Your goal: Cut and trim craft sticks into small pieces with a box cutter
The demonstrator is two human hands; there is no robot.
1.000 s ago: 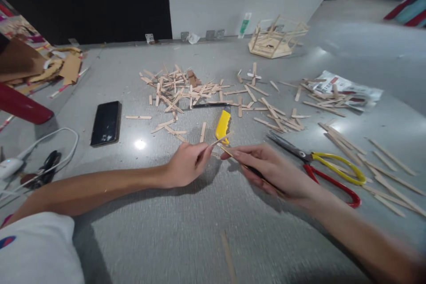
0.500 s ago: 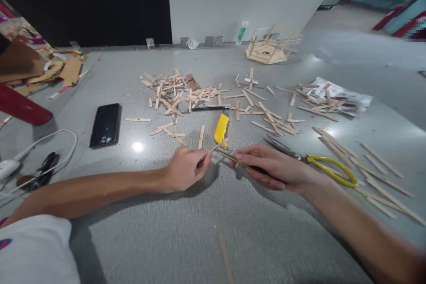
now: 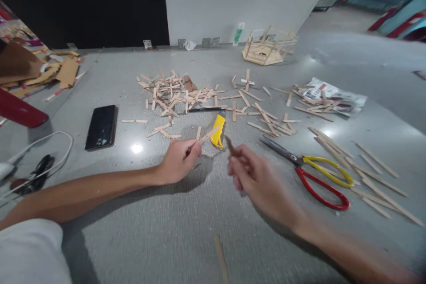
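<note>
Pinched in my left hand (image 3: pixel 179 159) is a short wooden craft stick (image 3: pixel 211 133), its free end pointing up and right. My right hand (image 3: pixel 254 175), slightly blurred, is closed round a thin, flat, brownish piece (image 3: pixel 229 145) whose kind I cannot make out; its tip points up and left, apart from the stick. Just beyond both hands lies a yellow utility knife (image 3: pixel 218 131). Scissors (image 3: pixel 309 171) with one yellow and one red handle rest on the table to the right of my right hand.
Many craft sticks (image 3: pixel 173 93) lie scattered beyond my hands, and longer strips (image 3: pixel 379 177) lie at the right. A phone (image 3: pixel 101 127) and cables are at left. Against the back panel stand a glue tube (image 3: pixel 238 34) and a stick-built frame (image 3: pixel 262 55). One strip (image 3: pixel 220 257) lies nearest me.
My right hand has drawn back and turned, so the brownish piece now points upward, away from the stick. The red scissor handle has come into sight. The view has shifted slightly.
</note>
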